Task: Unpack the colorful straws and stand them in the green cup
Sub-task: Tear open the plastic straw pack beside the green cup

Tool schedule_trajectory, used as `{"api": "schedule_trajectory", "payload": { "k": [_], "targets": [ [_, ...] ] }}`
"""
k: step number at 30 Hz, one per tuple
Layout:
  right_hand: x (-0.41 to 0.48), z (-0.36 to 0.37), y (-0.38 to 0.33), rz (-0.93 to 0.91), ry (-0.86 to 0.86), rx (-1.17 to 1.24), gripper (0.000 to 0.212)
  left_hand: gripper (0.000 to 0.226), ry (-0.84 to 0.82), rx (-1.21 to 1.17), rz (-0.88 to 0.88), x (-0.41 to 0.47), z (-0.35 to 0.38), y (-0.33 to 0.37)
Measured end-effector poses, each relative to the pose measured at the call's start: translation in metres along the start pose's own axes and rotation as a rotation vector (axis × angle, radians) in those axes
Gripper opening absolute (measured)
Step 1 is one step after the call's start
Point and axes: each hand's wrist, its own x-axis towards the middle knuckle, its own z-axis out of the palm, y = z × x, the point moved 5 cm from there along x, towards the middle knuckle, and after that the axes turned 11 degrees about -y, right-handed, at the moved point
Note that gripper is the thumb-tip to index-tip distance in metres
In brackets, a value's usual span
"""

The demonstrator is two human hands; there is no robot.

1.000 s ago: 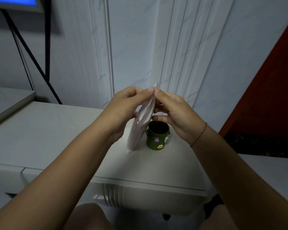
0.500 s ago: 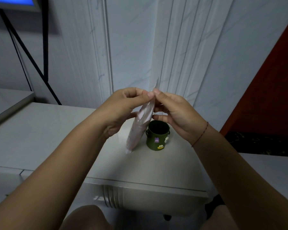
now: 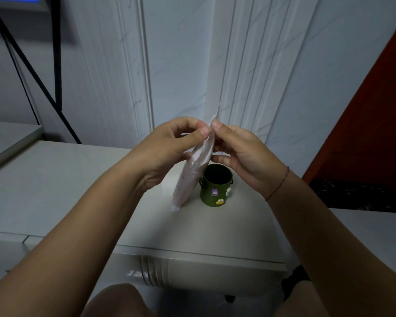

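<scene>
Above the white counter (image 3: 78, 191), your left hand (image 3: 169, 149) pinches the straw packet's (image 3: 190, 177) top edge at nine o'clock; your right hand (image 3: 242, 154) pinches it at three; next, probably tear it open; green cup (image 3: 216, 188) waits empty just beside.

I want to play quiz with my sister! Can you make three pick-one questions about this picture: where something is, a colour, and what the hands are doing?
1. Where is the cup?
A. on the white table
B. on the floor
C. in a hand

2. What colour is the cup?
A. red
B. green
C. blue

3. What is happening with the packet?
A. it lies flat on the table
B. it sits inside the cup
C. both hands pinch its top

Answers: 1 A, the cup stands on the tabletop. 2 B, its wall is dark green. 3 C, the left hand and right hand grip the top edge.
</scene>
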Motion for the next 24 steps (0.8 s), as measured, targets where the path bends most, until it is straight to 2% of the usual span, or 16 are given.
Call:
{"api": "schedule_trajectory", "payload": {
  "k": [8, 15, 20, 24],
  "targets": [
    [-0.001, -0.001, 0.000, 0.006, 0.004, -0.035, 0.052, 0.007, 0.036, 0.078, -0.024, 0.002, 0.002, 0.002],
    [0.002, -0.004, 0.000, -0.027, 0.046, -0.042, 0.023, 0.019, 0.064, 0.321, 0.018, 0.007, 0.010, 0.012],
    [-0.002, -0.005, 0.001, -0.034, 0.091, -0.221, 0.026, 0.016, 0.130, 0.357, 0.049, 0.008, 0.014, 0.010],
    [-0.006, -0.003, -0.008, -0.127, 0.135, -0.393, 0.026, 0.015, 0.158, 0.349, 0.079, 0.009, 0.018, 0.006]
  ]
}}
